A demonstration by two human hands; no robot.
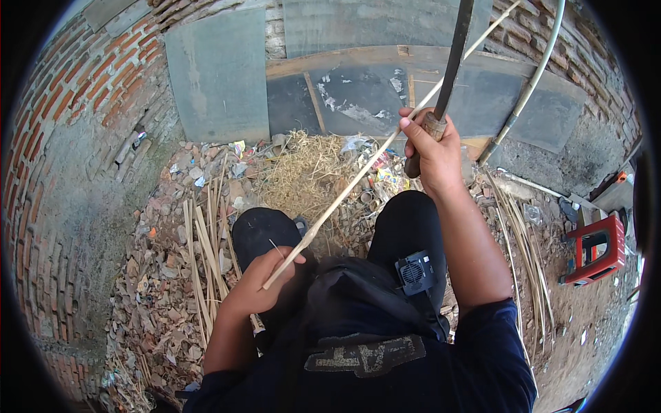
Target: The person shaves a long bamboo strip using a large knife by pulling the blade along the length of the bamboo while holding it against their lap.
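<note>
A long, pale bamboo strip point(350, 188) runs slantwise from my lap toward the upper right. Near its lower end, my left hand point(265, 279) is closed around it, beside my left knee. My right hand point(435, 148) grips the wooden handle of a machete point(456, 58), whose long dark blade points up and away from me. The thumb and fingertips of that hand also meet the strip, just below where strip and blade cross. A thin sliver stands up by my left fingers; whether it is part of the strip, I cannot tell.
Split bamboo strips point(200, 258) lie left of my knees, and more strips point(523, 251) lie to the right. Shavings point(303, 168) are heaped ahead on rubble. A bamboo pole point(527, 89) leans at the far right, near a red stool point(597, 251). Brick walls point(76, 89) enclose the spot.
</note>
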